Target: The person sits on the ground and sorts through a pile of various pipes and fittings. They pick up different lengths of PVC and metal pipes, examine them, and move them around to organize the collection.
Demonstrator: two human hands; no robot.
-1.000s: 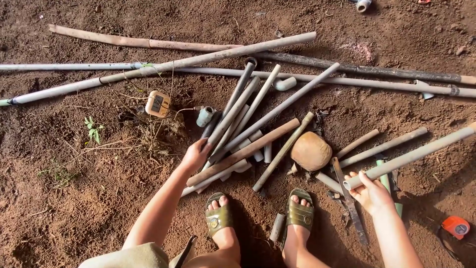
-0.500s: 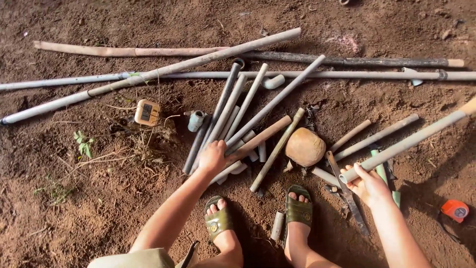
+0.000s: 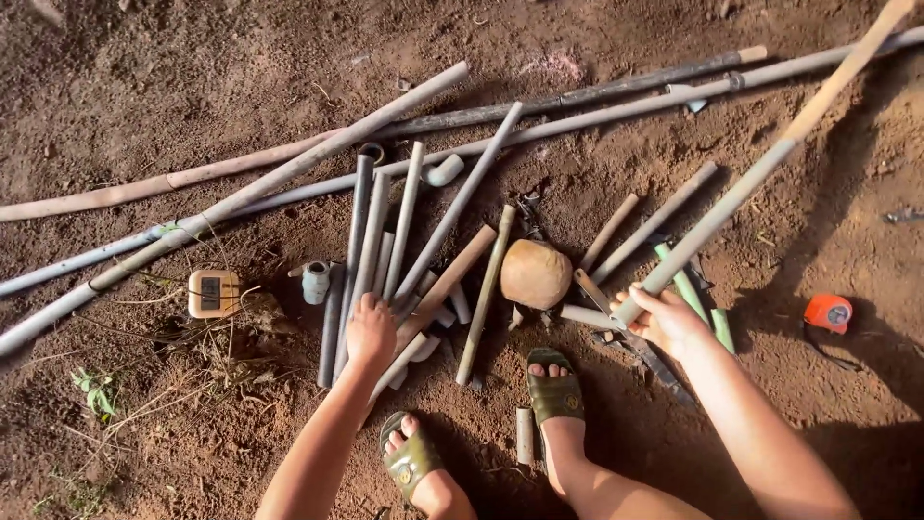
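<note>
1. The left hand (image 3: 371,330) rests palm down, fingers together, on the cluster of short grey pipes (image 3: 385,241) near the middle.
2. The right hand (image 3: 667,321) wraps its fingers round the near end of a long pale pipe (image 3: 751,178) that angles off to the far right, raised at its far end, it seems.
3. Most pipes lie loose and unsorted; a round stone (image 3: 535,273) sits between the hands.
4. The ground is bare reddish soil (image 3: 192,77), outdoors, with an orange tape measure (image 3: 828,313) at the right.
</note>
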